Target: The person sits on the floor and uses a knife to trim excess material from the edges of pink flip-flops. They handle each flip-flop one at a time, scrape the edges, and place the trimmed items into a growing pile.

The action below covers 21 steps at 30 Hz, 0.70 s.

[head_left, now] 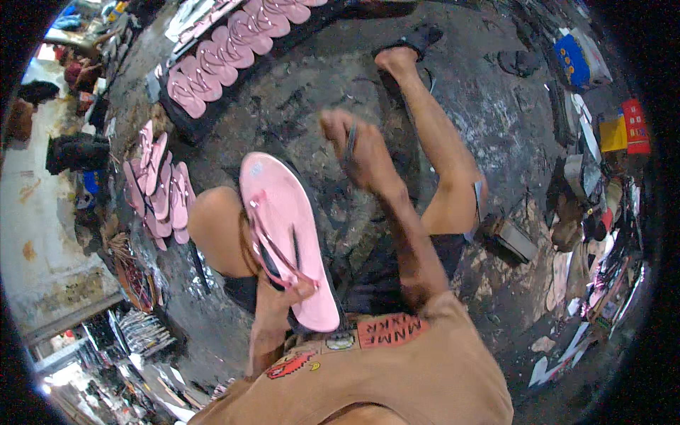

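Observation:
A pink thong sandal (304,241) with thin, shiny pink straps lies across the front of me, toe end pointing away. My left hand (301,289) is closed around its strap near the heel end; most of the palm is hidden behind the sandal. The sandal's left edge overlaps my bent left knee (219,230). To the right of the sandal and apart from it, my right hand (360,150) is raised with its fingers curled. Motion blurs that hand; a thin dark line shows along the fingers, too unclear to name.
A long overlapping row of pink sandals (227,57) lies at the far left. Several more pink sandals (161,188) are piled left of my knee. On the right lie a grey-brown block (511,239), a blue and white box (582,60) and scattered scraps on the dark floor (304,106).

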Available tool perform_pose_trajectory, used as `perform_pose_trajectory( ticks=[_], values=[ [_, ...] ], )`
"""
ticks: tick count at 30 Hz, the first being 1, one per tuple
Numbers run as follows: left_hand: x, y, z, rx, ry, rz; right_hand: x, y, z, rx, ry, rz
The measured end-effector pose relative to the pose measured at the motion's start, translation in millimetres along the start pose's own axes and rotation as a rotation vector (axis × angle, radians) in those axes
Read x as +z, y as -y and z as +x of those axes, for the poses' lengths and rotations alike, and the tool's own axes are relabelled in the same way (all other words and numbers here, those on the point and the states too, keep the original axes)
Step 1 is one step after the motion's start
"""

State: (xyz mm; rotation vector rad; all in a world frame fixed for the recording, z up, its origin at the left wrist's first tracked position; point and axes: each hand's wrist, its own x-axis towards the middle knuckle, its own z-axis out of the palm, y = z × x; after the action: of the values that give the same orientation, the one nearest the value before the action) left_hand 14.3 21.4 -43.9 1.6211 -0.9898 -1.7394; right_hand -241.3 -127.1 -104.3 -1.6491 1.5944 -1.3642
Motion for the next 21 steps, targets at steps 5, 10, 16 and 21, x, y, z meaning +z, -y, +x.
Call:
perform_pose_trajectory(
  ticks=[5, 10, 16, 21],
  values=[
    [17, -49, 6, 0.029, -0.074, 0.291, -13, 45, -36, 0.627, 0.088, 0.834],
    [14, -91, 28, 0.17, 0.208, -0.124, -19, 79, -68, 0.438, -0.052, 0.572],
    [-11, -117, 20, 0.245, 0.074, -0.005, -37, 112, -99, 0.396, 0.08, 0.424],
    [-24, -95, -14, 0.056, 0.059, -0.238, -80, 110, -207, 0.346, 0.484, 0.162]
  ],
)
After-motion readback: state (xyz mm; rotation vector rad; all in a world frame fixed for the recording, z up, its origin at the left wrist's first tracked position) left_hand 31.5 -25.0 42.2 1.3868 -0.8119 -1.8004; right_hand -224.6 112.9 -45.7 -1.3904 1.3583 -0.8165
